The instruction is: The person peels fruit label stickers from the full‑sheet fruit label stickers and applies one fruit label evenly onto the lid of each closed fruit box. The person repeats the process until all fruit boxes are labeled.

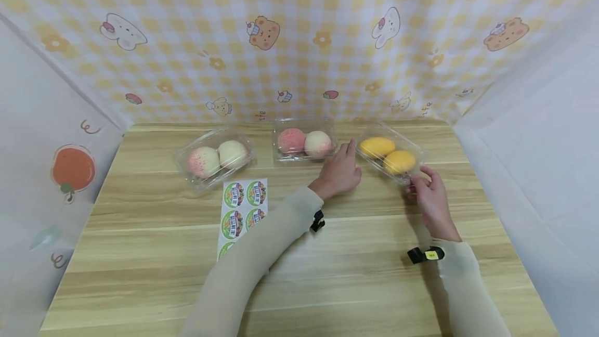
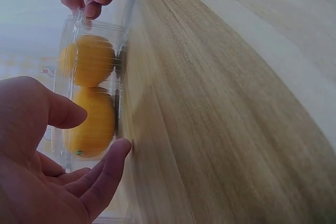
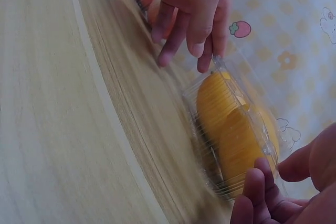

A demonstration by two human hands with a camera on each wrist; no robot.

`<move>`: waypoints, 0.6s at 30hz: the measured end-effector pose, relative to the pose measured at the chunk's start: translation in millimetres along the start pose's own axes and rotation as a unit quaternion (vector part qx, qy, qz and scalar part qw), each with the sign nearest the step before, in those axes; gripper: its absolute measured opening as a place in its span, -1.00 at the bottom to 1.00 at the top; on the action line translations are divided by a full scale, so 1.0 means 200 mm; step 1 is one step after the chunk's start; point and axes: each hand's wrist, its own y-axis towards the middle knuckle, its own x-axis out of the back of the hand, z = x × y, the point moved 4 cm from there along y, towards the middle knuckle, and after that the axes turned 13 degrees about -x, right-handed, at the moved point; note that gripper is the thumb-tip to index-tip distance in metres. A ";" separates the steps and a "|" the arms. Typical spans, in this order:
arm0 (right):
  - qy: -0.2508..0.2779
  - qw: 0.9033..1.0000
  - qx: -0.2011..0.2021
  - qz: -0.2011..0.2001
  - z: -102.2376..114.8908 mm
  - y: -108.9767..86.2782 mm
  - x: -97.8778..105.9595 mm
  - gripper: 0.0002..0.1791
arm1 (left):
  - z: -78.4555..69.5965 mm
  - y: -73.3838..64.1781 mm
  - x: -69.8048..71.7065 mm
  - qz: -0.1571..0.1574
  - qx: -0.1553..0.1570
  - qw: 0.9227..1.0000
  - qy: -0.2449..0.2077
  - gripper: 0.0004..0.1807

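Note:
Two yellow mangoes (image 1: 399, 161) lie in a clear plastic box (image 1: 419, 156) that stands at an angle at the back right of the table. My right hand (image 1: 431, 199) pinches the box's near right corner between thumb and fingers. At its other end is my left hand (image 1: 340, 171), thumb and fingers spread apart, fingertips right at the box's edge in the right wrist view. The left wrist view shows the left thumb and fingers on either side of the box end, with a mango (image 2: 93, 121) behind them. Ribbed clear walls show in the right wrist view.
Left of the left hand stands another clear box (image 1: 281, 156) with two pink-and-white peaches (image 1: 291, 141). A third box (image 1: 187, 163) farther left holds two pale peaches (image 1: 204, 162). The left sleeve partly covers a sheet of round fruit stickers (image 1: 232, 224). A checked cloth (image 1: 323, 66) hangs behind.

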 end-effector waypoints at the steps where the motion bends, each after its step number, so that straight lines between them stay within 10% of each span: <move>1: -0.003 1.000 0.000 0.001 0.00 0.00 0.00 -0.35 | 0.00 0.00 0.00 0.002 0.000 1.000 0.004 -0.06; 18: -0.045 0.999 0.004 0.002 0.01 -0.04 0.01 -0.33 | 0.00 -0.04 -0.04 0.019 0.008 1.000 0.011 -0.05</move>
